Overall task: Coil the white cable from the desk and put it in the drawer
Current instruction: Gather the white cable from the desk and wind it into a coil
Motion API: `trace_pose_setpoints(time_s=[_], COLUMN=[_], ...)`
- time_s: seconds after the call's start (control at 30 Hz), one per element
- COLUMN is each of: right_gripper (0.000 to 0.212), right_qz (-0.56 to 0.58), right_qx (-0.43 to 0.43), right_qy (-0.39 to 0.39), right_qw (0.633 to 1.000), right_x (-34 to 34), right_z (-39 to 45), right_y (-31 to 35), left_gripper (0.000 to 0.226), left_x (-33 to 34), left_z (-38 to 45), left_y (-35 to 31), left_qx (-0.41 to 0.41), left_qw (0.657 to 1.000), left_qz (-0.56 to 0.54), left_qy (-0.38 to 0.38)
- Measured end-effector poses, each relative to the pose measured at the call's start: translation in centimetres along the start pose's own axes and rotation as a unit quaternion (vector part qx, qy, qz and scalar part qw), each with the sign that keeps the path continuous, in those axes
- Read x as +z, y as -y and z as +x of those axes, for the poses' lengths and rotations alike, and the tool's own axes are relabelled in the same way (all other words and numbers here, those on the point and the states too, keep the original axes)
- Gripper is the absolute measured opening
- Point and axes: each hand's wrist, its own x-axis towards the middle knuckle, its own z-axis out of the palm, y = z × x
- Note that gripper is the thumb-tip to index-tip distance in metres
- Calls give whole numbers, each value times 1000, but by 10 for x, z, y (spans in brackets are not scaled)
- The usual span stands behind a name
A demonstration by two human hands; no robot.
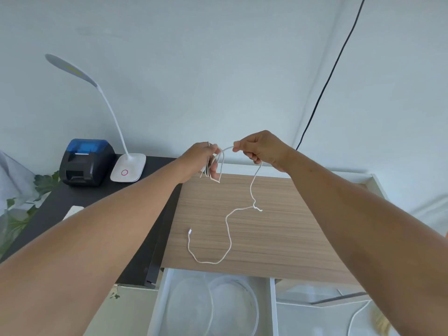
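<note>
My left hand [202, 158] is raised above the wooden desk top [278, 238] and grips a few loops of the white cable [228, 236]. My right hand [260, 147] pinches the same cable just to the right of those loops. From there the cable hangs down, kinks in a small knot, and snakes across the desk to its plug end near the front. Below the desk's front edge an open white drawer [272, 309] shows clear round containers inside.
A dark side table [72, 197] at the left carries a black and blue printer [86, 162] and a white desk lamp [128, 167]. Green leaves lie at the far left. A black cord [322, 90] runs down the wall corner behind.
</note>
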Motion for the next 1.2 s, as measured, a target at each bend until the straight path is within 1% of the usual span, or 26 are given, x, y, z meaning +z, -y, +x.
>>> trace_pose_setpoints(time_s=[0.07,0.13,0.23,0.33,0.4,0.47,0.53,0.6,0.77,0.8,0.83,0.87,0.9,0.97,1.03,1.07,1.1,1.2], right_gripper=[29,32,35,25,19,16,21,27,20,18,16,14,14,12,10,10,10,8], right_qz=[11,18,17,-29,-19,11,36,49,110,87,38,-24,-81,-179,-261,-275,-265,-179], right_qx=[8,16,39,57,75,93,98,90,61,57,51,44,35,25,21,20,18,11], right_qy=[-42,-67,-58,-37,-50,-59,-72,-104,-230,-244,-246,-232,-197,-83,35,75,100,121], right_qw=[999,997,997,997,996,994,992,989,965,964,967,971,976,980,964,958,959,976], right_x=[-2,-5,-10,-14,-18,-23,-27,-29,-28,-27,-24,-22,-19,-12,-6,-3,-1,2], right_z=[0,-1,-5,-11,-17,-24,-32,-36,-32,-30,-27,-24,-21,-17,-13,-11,-9,-6], right_y=[-5,-10,-16,-27,-39,-52,-63,-72,-77,-75,-72,-68,-63,-49,-32,-24,-17,0], left_gripper=[29,29,32,35,37,39,37,35,35,34,33,32,30,29,30,30,29,27], left_x=[-2,-6,-12,-22,-30,-39,-51,-62,-75,-73,-71,-68,-64,-54,-46,-42,-39,-27], left_z=[-1,-2,-3,-2,-1,2,5,8,15,16,17,18,19,20,18,17,15,12], left_y=[-2,-6,-15,-25,-29,-32,-34,-33,-28,-28,-28,-28,-29,-31,-32,-32,-32,-28], left_qx=[-13,-34,-56,-44,-41,-43,-38,-30,-8,-6,-4,-4,-5,-10,-6,-2,5,16], left_qw=[999,997,995,996,996,990,976,961,936,936,937,942,948,963,975,980,984,990], left_qz=[-38,-50,-74,-79,-81,-115,-168,-212,-285,-286,-279,-265,-242,-188,-132,-107,-89,-85], left_qy=[27,43,39,20,-8,-71,-137,-177,-204,-206,-208,-207,-205,-192,-176,-167,-154,-107])
